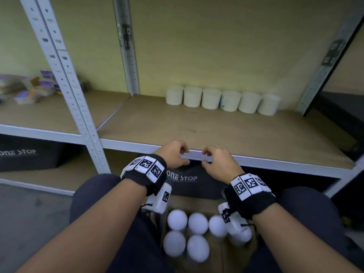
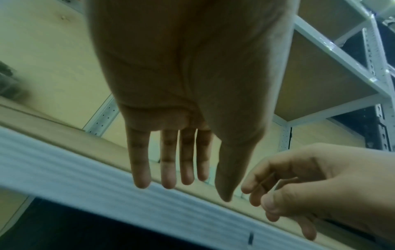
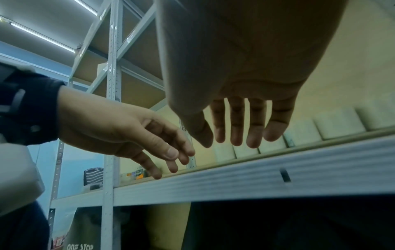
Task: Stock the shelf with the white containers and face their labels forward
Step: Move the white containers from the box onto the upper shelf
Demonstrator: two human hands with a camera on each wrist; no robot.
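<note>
Both hands hang empty at the shelf [image 1: 256,134] front edge: left hand [image 1: 173,154] and right hand [image 1: 220,160], fingers loosely extended. Six white containers [image 1: 222,100] line the shelf's back; more fill a box [image 1: 220,251] below.

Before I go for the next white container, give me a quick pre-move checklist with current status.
1. Left hand free: ok, fingers loose, holding nothing, at the shelf's front edge.
2. Right hand free: ok, also empty.
3. Stock left in the box: ok, several white containers below the wrists.
4. Space on the shelf: ok, board bare in front of the back row.
5. Back row upright: ok, six side by side.
6. Labels facing forward: cannot tell, too blurred; only one shows a mark.
</note>
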